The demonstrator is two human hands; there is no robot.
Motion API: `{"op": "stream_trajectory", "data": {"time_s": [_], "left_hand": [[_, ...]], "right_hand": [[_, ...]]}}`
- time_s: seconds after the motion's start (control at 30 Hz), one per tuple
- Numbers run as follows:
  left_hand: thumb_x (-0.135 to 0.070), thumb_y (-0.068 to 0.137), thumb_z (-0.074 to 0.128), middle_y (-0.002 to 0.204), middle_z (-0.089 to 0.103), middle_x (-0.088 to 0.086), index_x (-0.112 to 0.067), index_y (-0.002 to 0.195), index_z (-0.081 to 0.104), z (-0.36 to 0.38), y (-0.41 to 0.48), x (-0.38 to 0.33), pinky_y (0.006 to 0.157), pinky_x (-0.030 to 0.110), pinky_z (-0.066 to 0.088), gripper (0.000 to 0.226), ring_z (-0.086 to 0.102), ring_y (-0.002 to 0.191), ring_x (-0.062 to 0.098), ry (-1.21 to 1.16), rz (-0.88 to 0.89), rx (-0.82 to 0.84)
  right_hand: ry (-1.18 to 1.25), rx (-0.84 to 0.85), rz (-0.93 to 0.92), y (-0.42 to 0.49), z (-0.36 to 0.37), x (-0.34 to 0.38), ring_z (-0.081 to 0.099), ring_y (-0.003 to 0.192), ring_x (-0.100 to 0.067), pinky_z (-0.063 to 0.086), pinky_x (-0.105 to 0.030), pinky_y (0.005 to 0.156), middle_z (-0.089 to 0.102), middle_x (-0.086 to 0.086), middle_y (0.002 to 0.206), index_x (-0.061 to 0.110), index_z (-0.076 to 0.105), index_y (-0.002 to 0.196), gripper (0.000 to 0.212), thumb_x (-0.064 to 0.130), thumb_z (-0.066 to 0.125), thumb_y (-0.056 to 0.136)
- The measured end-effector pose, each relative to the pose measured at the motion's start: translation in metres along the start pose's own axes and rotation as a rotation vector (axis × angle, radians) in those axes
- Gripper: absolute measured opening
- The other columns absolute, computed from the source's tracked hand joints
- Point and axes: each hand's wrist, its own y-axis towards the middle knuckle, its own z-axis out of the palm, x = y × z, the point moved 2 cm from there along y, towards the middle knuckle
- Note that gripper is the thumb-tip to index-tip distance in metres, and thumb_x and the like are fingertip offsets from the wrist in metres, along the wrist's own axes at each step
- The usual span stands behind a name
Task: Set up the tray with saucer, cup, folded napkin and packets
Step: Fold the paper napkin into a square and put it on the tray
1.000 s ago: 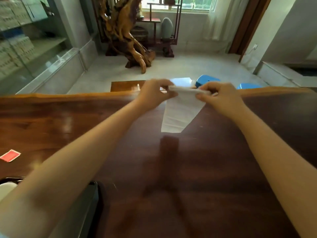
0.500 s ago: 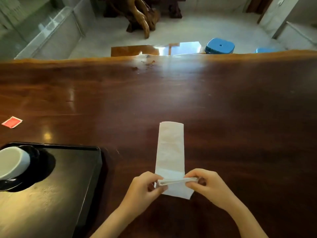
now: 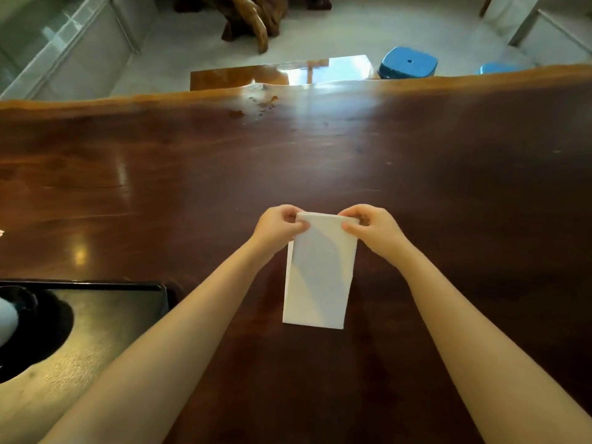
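A white napkin (image 3: 320,274), folded into a short rectangle, lies on the dark wooden table (image 3: 320,161) in front of me. My left hand (image 3: 277,225) pinches its far left corner and my right hand (image 3: 373,227) pinches its far right corner. A black tray (image 3: 128,302) sits at the lower left. On it a dark saucer (image 3: 41,334) carries a white cup (image 3: 6,322), both cut off by the frame's left edge. My left forearm crosses over the tray's near corner.
The table's far edge runs across the top of the view. Beyond it stand a low glossy wooden bench (image 3: 282,73), a blue stool (image 3: 407,64) and a carved root sculpture (image 3: 250,17). A glass cabinet (image 3: 64,49) lines the left wall.
The near end of the long napkin strip has been carried away from me onto its far end, halving its length. Both hands moved forward with it. The red packet at far left slid out of view.
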Motion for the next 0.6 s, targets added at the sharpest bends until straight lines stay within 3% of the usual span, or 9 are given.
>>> {"op": "stream_trajectory", "data": {"time_s": [0.13,0.37,0.6], "left_hand": [[-0.006,0.078,0.063,0.087,0.065,0.001,-0.017,0.091,0.068,0.007,0.042,0.020,0.070,0.029,0.052,0.018,0.060,0.083,0.017,0.138,-0.082,0.015],[-0.010,0.081,0.060,0.097,0.067,0.002,-0.018,0.096,0.068,0.013,0.069,0.053,0.079,0.034,0.055,0.019,0.061,0.092,0.018,0.210,-0.085,-0.027],[-0.016,0.085,0.051,0.082,0.061,-0.011,-0.025,0.091,0.062,0.019,0.060,0.065,0.063,0.020,0.047,0.015,0.058,0.080,0.008,0.104,-0.042,-0.195]], "right_hand": [[-0.128,0.000,0.077,0.036,0.015,-0.023,0.057,0.089,-0.014,0.043,-0.019,0.063,0.066,-0.002,0.101,0.015,0.067,0.102,0.018,0.012,0.056,0.087],[-0.232,-0.053,0.056,0.056,0.044,-0.055,0.054,0.100,-0.021,0.046,-0.029,0.079,0.062,-0.006,0.107,0.014,0.067,0.103,0.020,0.012,0.053,0.088],[-0.125,-0.136,-0.047,0.056,0.055,-0.055,0.052,0.088,-0.016,0.039,-0.017,0.067,0.060,-0.005,0.102,0.012,0.069,0.098,0.015,0.012,0.056,0.088]]}}
